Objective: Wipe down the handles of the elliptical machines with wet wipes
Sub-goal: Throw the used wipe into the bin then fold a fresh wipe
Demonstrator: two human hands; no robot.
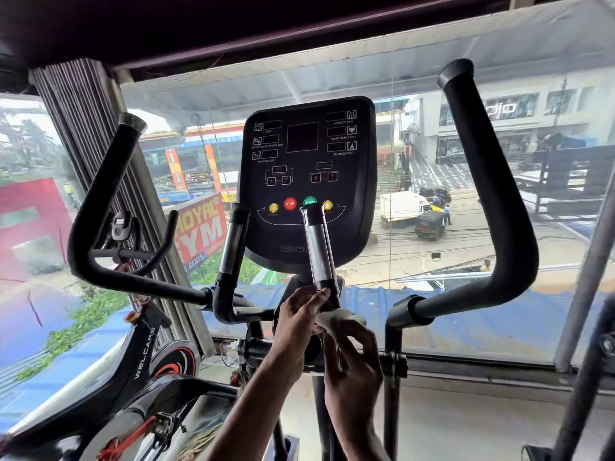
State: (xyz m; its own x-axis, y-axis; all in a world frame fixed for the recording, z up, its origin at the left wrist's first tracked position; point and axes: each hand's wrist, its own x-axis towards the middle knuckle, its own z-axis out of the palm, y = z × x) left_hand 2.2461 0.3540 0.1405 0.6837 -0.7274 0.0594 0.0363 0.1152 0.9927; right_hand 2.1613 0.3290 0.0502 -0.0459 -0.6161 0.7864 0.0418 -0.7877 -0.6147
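An elliptical machine fills the view, with a black console (307,181) in the middle. Two short inner handles with silver sensor plates rise below it, one on the left (231,241) and one on the right (318,247). Long black foam handles curve up at the far left (100,207) and far right (489,181). My left hand (298,322) grips the base of the right inner handle. My right hand (352,357) pinches a white wet wipe (339,318) that lies against the same base, just right of my left hand.
A black and red spin bike (139,354) stands close on the left. A large window (466,227) is right behind the machine, with a ribbed pillar (100,134) at its left. A metal post (585,277) stands at the right edge.
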